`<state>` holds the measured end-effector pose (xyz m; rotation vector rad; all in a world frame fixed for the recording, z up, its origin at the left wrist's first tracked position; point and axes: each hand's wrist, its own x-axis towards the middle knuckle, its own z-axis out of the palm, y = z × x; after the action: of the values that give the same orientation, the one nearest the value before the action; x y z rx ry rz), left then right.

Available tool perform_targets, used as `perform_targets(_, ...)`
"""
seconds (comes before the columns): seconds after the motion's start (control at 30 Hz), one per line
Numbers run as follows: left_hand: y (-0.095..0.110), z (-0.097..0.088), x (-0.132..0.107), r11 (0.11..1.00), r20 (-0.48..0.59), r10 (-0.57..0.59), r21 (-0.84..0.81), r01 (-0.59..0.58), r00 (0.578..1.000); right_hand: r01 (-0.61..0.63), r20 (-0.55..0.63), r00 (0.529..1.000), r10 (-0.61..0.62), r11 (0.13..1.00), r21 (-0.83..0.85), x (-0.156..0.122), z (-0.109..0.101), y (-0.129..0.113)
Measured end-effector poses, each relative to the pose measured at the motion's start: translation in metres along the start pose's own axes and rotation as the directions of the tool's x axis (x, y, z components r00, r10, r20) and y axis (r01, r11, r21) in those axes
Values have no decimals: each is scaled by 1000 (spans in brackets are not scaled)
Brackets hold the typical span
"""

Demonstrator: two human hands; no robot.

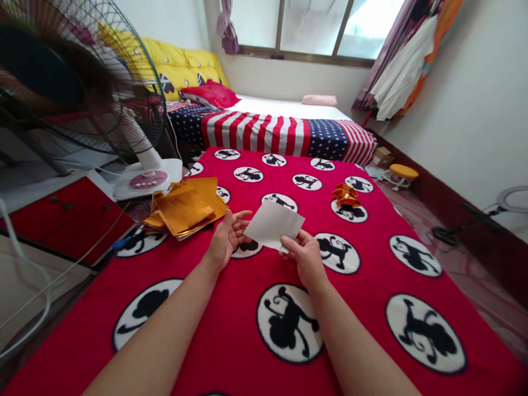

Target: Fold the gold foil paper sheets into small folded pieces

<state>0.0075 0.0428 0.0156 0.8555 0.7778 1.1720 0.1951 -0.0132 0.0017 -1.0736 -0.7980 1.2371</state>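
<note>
A square sheet of paper (274,224), pale side up, is pinched at its near right corner by my right hand (304,252). My left hand (229,235) is beside the sheet's left corner with its fingers apart; whether a fingertip touches the paper I cannot tell. To the left lies a loose pile of shiny gold-orange paper sheets (185,209). Farther off on the right sits a folded piece of the same shiny orange paper (345,196). All of these are over a red cloth (231,330) printed with black monkey figures in white circles.
A standing fan (148,170) is close on the left, beside a red-topped cabinet (66,214). A bed with a flag-patterned cover (264,132) stands beyond the red cloth. On the floor at right are a yellow stool (403,171) and a ring-light stand (445,234).
</note>
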Motion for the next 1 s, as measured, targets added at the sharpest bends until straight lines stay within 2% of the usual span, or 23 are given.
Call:
perform_targets(0.13,-3,5,-4,957,120,16,287,-50,993,-15,-34,999,16,999,28,-1,6,-2)
perform_targets(0.23,-7,10,-6,913,135,-10,404,-46,991,-19,-28,999,20,999,27,-3,9,-3)
perform_targets(0.47,-6,13,-8,922,38,28,386,-40,999,-21,22,1000,21,1000,7,-4,9,-2)
perform_targets(0.6,-4,14,-10,952,-18,-25,306,30,1000,-27,24,999,28,999,-35,-6,9,-3)
perform_targets(0.77,-2,10,-7,963,11,41,266,-43,999,-9,62,998,16,994,-109,-6,4,-3)
perform_targets(0.9,-2,6,-7,958,109,14,282,-45,994,-10,94,995,25,987,-162,-4,1,-2)
perform_targets(1.0,-3,6,-8,955,110,4,294,-36,994,17,72,997,-5,986,-165,-4,1,-1)
